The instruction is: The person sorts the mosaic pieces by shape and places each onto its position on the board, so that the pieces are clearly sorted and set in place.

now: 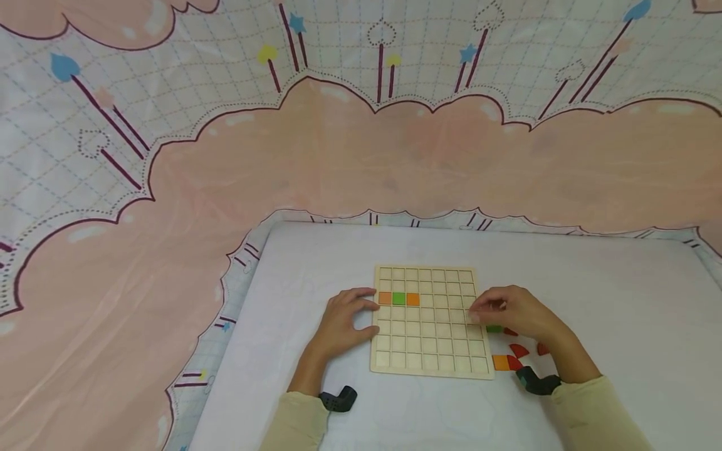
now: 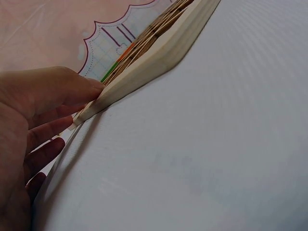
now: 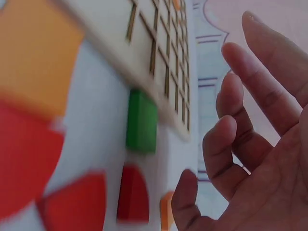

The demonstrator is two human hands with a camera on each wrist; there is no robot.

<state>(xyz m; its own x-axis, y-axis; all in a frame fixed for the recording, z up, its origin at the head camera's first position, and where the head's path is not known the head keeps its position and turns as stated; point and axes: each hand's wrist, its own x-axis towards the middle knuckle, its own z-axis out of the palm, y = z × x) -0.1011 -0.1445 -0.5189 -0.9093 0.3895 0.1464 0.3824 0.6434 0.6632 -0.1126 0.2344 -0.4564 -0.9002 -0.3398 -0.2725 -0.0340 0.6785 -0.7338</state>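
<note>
While three tiles (image 1: 398,299) fill one row's left end in the head view, most of the grid board (image 1: 429,346) lies bare, red pieces (image 1: 519,351) loose at right. The left-wrist view shows your left hand (image 2: 24,110), fingers relaxed, touching its left edge; the right-wrist view, your right hand (image 3: 264,178), loose-fingered, seemingly empty, near an unplaced green block (image 3: 141,122).

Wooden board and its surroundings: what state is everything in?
Pale wooden grid board: flat, three tiles showing.
Two orange square tiles: seated in it.
Green square tile: seated between them.
Green block: loose, off the board.
Orange square piece: loose, right side.
Red rounded-wedge pieces: loose on white table.
Left hand: touching board's left edge.
Right hand: fingers bent, nothing visibly held.
</note>
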